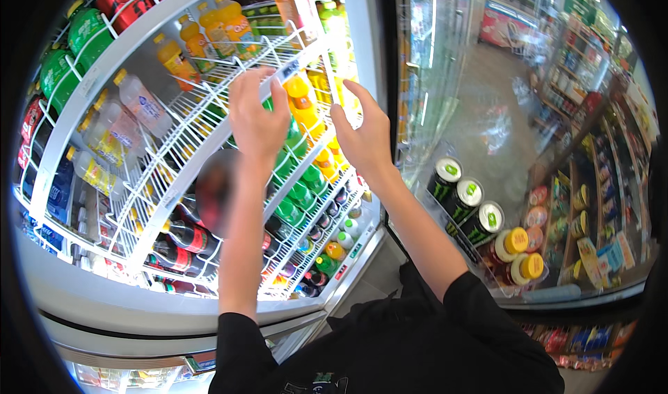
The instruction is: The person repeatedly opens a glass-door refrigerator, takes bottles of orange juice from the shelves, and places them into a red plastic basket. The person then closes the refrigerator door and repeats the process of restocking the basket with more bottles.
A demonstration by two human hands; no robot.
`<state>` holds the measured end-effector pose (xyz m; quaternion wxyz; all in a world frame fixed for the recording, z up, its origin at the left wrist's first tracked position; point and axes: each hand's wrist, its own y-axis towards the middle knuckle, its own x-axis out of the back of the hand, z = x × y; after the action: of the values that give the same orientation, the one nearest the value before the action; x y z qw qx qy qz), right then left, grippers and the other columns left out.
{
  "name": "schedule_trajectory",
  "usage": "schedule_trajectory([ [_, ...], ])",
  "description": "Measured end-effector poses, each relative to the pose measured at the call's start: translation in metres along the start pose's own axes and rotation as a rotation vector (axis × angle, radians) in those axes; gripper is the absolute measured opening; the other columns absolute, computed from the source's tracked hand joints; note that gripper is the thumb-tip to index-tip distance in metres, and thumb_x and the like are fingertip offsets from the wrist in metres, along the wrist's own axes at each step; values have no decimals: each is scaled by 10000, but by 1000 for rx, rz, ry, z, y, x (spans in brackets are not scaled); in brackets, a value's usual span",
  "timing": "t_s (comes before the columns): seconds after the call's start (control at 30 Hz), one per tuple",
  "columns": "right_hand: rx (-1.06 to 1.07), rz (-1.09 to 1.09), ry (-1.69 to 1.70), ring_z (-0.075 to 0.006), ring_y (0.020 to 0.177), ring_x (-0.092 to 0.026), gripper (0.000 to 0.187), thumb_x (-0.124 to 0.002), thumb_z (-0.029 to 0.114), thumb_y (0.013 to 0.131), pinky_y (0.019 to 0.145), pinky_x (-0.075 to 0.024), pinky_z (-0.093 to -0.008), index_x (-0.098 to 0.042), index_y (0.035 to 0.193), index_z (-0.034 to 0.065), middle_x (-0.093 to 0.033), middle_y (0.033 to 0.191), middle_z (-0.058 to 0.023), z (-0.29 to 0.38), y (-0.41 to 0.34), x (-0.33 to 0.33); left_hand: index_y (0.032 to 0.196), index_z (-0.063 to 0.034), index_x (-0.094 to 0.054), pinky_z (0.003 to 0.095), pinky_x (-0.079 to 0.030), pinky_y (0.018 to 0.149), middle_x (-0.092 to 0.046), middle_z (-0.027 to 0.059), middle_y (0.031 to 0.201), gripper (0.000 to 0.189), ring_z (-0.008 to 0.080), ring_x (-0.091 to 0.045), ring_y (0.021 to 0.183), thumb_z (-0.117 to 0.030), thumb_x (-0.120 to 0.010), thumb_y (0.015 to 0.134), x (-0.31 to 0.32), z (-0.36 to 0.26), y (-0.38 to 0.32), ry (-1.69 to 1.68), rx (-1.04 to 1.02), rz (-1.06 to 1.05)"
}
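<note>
My left hand (259, 115) is raised against the white front rail (198, 188) of a wire shelf in an open drinks cooler. Its fingers are curled and its thumb lies beside a price label (288, 70); whether it grips the rail is unclear. My right hand (362, 133) is up at the cooler's right side, thumb and forefinger apart, with nothing between them. Between the hands stand yellow-orange drink bottles (305, 109), with green bottles (295, 196) just below. Orange juice bottles (237, 23) stand on the wire shelf (193, 107) beyond my left hand.
The glass door (443, 91) stands open on the right; its rack holds black energy drink cans (469, 190) and yellow-capped bottles (515, 240). Dark cola bottles (190, 237) lie below my left forearm. Pale drink bottles (143, 102) and large green bottles (88, 29) stand left.
</note>
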<state>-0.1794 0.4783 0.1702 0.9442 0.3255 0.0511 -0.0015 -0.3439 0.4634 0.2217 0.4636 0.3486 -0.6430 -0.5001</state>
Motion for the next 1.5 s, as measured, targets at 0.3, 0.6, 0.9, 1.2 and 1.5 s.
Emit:
schedule_trajectory([
  [0.3,464,178,-148,-385,1226,-500,426,-652,234,875,1058,-396,-423,-588,1184,-53,-590,1215,-251,-50,167,-157,1239,36,-577,404,-443,1023,-613,246,1251,544,365,-558,1222,-347,-677,866,-20,134,161,382,242,476],
  [0.6,433,167,-412,-353,1218,-518,320,-469,220,939,1024,-351,-465,-644,1136,38,-652,1128,-210,-69,171,-178,1444,7,-326,378,-495,972,-537,204,1353,1033,295,-566,1221,-576,-783,723,-78,244,197,347,408,540],
  [0.9,335,219,-547,-362,1283,-444,646,-425,225,946,1073,-303,-474,-262,1419,-184,-483,1361,-294,-66,179,-172,1100,-12,-659,378,-521,906,-694,179,1109,568,296,-674,1031,-337,-843,672,-92,208,182,97,448,549],
  [1.2,221,305,-465,-401,1296,-419,783,-494,269,921,1122,-279,-473,-151,1449,-197,-434,1369,-336,-59,182,-166,1208,7,-562,423,-477,952,-619,226,1152,547,393,-595,1088,-133,-805,739,-65,125,145,26,-11,439],
  [1.5,255,174,198,-362,1338,-427,796,-750,102,760,1120,-343,-420,-336,1435,25,-463,1392,-230,-36,165,-136,1292,-16,-525,391,-463,990,-590,164,1235,558,372,-575,1158,33,-713,768,-7,30,133,-102,-170,311],
])
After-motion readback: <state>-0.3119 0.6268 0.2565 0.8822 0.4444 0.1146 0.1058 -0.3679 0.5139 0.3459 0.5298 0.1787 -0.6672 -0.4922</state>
